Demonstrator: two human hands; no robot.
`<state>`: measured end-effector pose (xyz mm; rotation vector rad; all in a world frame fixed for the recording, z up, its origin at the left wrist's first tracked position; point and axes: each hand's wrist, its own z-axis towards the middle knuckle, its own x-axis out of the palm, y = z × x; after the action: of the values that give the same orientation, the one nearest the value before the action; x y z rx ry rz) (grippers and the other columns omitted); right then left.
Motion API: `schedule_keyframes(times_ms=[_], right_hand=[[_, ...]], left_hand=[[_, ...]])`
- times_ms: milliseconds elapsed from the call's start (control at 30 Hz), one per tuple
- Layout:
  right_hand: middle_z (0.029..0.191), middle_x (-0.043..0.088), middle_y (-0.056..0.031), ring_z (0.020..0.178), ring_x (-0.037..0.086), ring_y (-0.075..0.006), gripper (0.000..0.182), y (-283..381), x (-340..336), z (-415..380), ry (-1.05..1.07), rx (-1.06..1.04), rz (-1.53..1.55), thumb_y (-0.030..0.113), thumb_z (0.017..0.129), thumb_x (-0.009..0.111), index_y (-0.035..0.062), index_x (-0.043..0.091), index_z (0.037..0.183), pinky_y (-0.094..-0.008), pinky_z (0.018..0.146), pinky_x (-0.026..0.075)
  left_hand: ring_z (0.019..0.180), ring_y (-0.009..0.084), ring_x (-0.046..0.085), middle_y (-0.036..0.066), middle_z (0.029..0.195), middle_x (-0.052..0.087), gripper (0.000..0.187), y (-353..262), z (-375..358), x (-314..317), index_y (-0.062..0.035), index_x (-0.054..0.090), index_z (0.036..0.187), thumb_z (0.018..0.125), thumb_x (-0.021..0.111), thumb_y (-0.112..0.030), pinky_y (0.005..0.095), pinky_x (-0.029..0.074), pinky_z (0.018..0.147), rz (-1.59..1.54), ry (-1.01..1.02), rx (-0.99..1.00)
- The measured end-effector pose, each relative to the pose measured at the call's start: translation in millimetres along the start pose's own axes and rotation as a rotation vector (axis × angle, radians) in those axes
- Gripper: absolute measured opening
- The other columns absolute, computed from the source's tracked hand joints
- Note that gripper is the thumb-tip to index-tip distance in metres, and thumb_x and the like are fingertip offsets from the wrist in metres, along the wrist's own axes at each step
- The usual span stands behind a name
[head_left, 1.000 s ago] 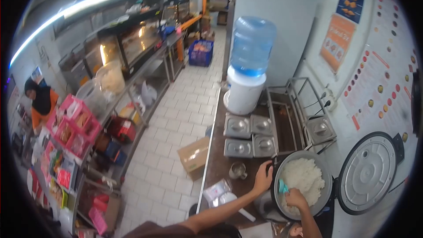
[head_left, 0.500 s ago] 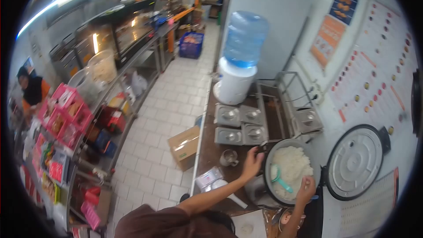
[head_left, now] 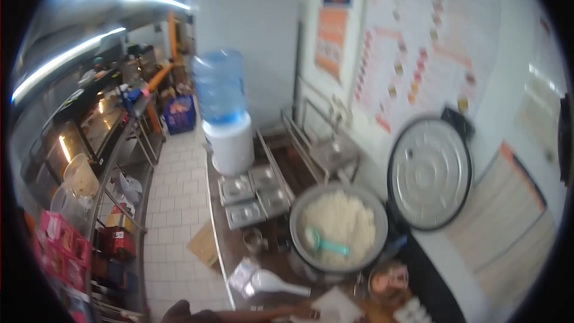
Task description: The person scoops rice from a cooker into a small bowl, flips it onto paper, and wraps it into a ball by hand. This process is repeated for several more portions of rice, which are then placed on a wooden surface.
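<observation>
My left hand [head_left: 304, 311] is low in the view, at the left edge of a white sheet that looks like paper [head_left: 336, 306]. Blur hides its fingers, so its grip does not show. I cannot make out my right hand. Beyond the sheet stands an open rice cooker [head_left: 295, 227], full of cooked white rice [head_left: 350, 218]. A turquoise scoop [head_left: 330, 245] lies on the rice. The cooker's round lid [head_left: 429, 173] is tilted back against the wall. Left of the sheet lie a white paddle-shaped spoon [head_left: 278, 284] and a small packet [head_left: 242, 275].
Lidded steel containers [head_left: 245, 212] and a metal cup [head_left: 254, 241] stand left of the cooker. Behind them is a water dispenser [head_left: 230, 143]. A round container with pinkish contents [head_left: 388, 279] sits at the front right. A cardboard box [head_left: 205, 245] is on the floor.
Both hands have left the cooker's rim; my left is now lower, by the white sheet, and my right is out of sight. The view has swung right. The scoop stays on the rice.
</observation>
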<state>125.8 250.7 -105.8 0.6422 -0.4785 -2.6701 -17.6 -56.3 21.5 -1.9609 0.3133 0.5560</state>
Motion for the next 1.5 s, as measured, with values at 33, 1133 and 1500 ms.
schedule_keyframes(times_ms=[33, 1133, 1500], right_hand=[[0.099, 0.065, -0.0123, 0.094, 0.061, -0.0260, 0.022, 2, -1, -1, 0.070, 0.044, -0.037, 0.023, 0.094, 0.052, 0.0064, 0.065, 0.099, -0.0399, 0.080, 0.050], [0.082, 0.065, -0.0112, 0.076, 0.062, -0.0258, 0.033, 62, -51, 44, 0.501, 1.082, 0.032, 0.013, 0.074, 0.074, 0.0111, 0.071, 0.107, -0.0379, 0.075, 0.051], [0.083, 0.069, -0.0098, 0.074, 0.065, -0.0224, 0.036, 35, -41, -3, 0.661, 1.302, 0.012, 0.032, 0.079, 0.076, 0.0040, 0.069, 0.100, -0.0378, 0.068, 0.052]], left_hand=[[0.101, 0.0282, 0.059, 0.015, 0.109, 0.063, 0.043, -14, -1, -14, -0.0094, 0.064, 0.115, 0.097, 0.050, -0.046, 0.0449, 0.042, 0.098, 0.107, -0.058, 0.054], [0.104, 0.0304, 0.062, 0.008, 0.123, 0.059, 0.037, -24, 142, -16, -0.0094, 0.064, 0.111, 0.081, 0.070, -0.030, 0.0449, 0.043, 0.098, 0.318, -0.233, 0.338], [0.077, 0.0321, 0.066, 0.017, 0.084, 0.069, 0.044, -10, 118, -33, -0.0005, 0.069, 0.090, 0.078, 0.075, -0.042, 0.0385, 0.051, 0.072, -0.063, -0.173, -0.240]])
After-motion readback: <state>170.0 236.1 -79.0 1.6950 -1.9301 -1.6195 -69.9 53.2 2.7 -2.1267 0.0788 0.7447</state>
